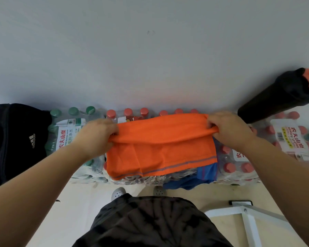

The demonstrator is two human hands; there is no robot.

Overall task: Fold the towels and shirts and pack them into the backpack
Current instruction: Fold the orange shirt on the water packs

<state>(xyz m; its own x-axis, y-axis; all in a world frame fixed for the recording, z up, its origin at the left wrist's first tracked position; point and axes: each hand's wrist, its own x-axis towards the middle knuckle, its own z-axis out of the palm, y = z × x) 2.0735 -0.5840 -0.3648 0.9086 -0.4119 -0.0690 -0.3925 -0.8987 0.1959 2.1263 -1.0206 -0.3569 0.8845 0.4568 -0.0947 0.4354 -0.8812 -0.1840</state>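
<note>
Pale grey wall (pixel 150 50) fills the upper half of my view, and the cream floor (pixel 78 202) runs below it. Against the wall's foot sit shrink-wrapped packs of water bottles (pixel 239 168), some with green caps and some with red caps, making a low platform; I place everything else by those packs.

At their left end the black backpack (pixel 14 139) stands against them, with a white three-stripe logo on its face. At their right end a black cylinder with an orange top (pixel 282 95) leans up from the packs toward the wall.

On top of the packs, near the middle, I see the orange towel (pixel 161 148) with a thin grey stripe along its near edge. Its far edge is lifted and doubled over. My left hand (pixel 96 136) is closed on the towel's left end and my right hand (pixel 230 129) is closed on its right end, both pinching the raised fold.

Under the towel's right part, a blue cloth (pixel 203 177) lies on the packs and hangs over their near edge.

In front of the packs, on the floor, are dark patterned shorts (pixel 150 223), two grey shoes (pixel 118 192), and to the right a white metal frame (pixel 246 216).
</note>
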